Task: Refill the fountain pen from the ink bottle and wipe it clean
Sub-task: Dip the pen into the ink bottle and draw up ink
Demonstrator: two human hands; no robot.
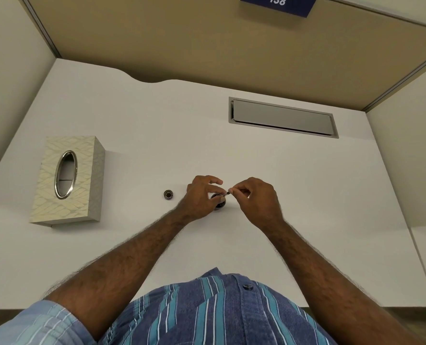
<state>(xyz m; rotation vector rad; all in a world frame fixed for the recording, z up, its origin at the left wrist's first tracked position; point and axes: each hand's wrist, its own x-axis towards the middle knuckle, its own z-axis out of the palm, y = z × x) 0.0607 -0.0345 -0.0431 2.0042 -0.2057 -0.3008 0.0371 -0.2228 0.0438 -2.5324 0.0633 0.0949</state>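
A small dark ink bottle (219, 204) stands on the white desk (306, 185), mostly hidden behind my fingers. My left hand (202, 196) wraps around the bottle. My right hand (255, 199) pinches a thin dark pen part (227, 194) just above the bottle's mouth; only its short tip shows between the two hands. The bottle's round dark cap (168, 194) lies on the desk a little to the left of my left hand.
A patterned tissue box (67, 180) with an oval metal opening sits at the left of the desk. A grey cable hatch (281, 118) is set into the desk at the back right. Partition walls surround the desk on three sides.
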